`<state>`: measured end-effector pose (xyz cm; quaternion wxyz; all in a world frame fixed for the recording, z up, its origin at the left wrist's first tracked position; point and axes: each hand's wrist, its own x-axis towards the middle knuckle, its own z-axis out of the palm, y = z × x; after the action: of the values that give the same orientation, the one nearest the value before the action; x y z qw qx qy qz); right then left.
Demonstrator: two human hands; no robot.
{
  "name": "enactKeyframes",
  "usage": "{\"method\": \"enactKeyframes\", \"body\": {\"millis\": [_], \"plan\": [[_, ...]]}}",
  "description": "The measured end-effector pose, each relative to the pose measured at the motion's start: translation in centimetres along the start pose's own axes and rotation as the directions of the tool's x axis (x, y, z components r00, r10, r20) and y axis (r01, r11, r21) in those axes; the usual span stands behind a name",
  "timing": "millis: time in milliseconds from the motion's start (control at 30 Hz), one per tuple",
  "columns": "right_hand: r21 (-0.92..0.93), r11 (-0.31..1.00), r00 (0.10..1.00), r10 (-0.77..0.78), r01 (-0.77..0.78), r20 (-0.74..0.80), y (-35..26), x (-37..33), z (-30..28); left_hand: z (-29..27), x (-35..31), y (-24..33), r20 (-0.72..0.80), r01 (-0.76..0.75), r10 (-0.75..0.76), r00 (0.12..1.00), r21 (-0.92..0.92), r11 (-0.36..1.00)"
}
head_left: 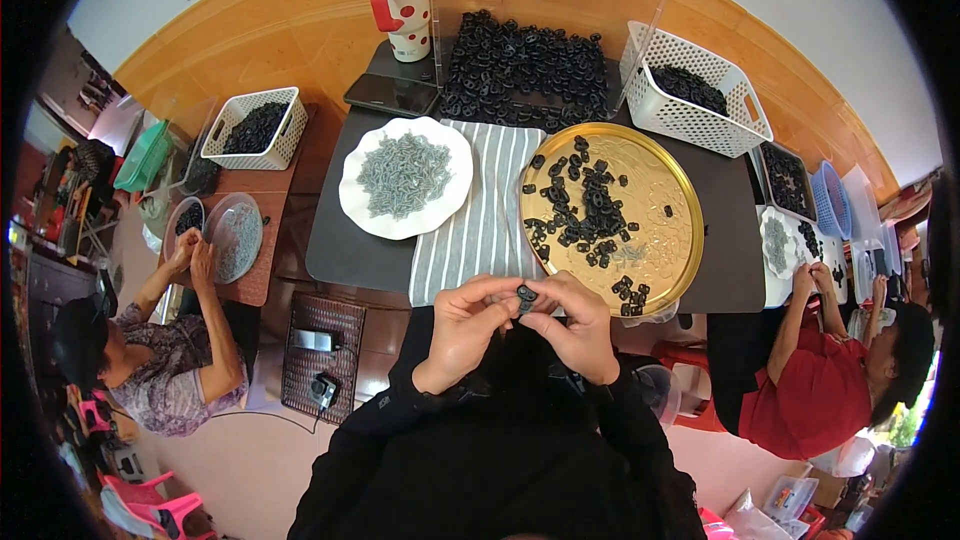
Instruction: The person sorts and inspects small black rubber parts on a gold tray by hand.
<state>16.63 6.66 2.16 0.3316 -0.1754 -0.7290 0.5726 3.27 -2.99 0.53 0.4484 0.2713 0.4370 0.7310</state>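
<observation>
My left hand (466,332) and my right hand (574,326) meet at the table's front edge, fingers bent in a pinch. Between their fingertips is a small black plastic part (526,293) with an opening in it. Just beyond them, a striped grey cloth (490,195) hangs over the edge. To its right, a round golden tray (665,175) carries loose black parts (598,205) and a little pile of grey screw-like pieces (628,257). Left of the cloth, a white scalloped plate (355,212) is heaped with similar grey pieces (405,173).
A clear-walled bin holds many black parts (525,65) at the back, beside a white basket (700,125). A phone (392,93) and a spotted tumbler (402,10) stand back left. Co-workers sit at the left (170,360) and right (825,380). A woven stool (322,355) stands lower left.
</observation>
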Motion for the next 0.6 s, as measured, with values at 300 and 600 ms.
{"method": "enactKeyframes", "body": {"millis": [300,600], "plan": [[-0.269,0.946,0.979,-0.198,0.181,-0.04,0.68,-0.63,0.22,-0.22,-0.04,0.01,0.049,0.075,-0.072,0.996,-0.058,0.995],[-0.238,0.953,0.974,-0.21,0.186,-0.082,0.77,-1.01,0.49,-0.35,-0.17,-0.26,0.064,0.168,-0.16,0.985,-0.143,0.975]]}}
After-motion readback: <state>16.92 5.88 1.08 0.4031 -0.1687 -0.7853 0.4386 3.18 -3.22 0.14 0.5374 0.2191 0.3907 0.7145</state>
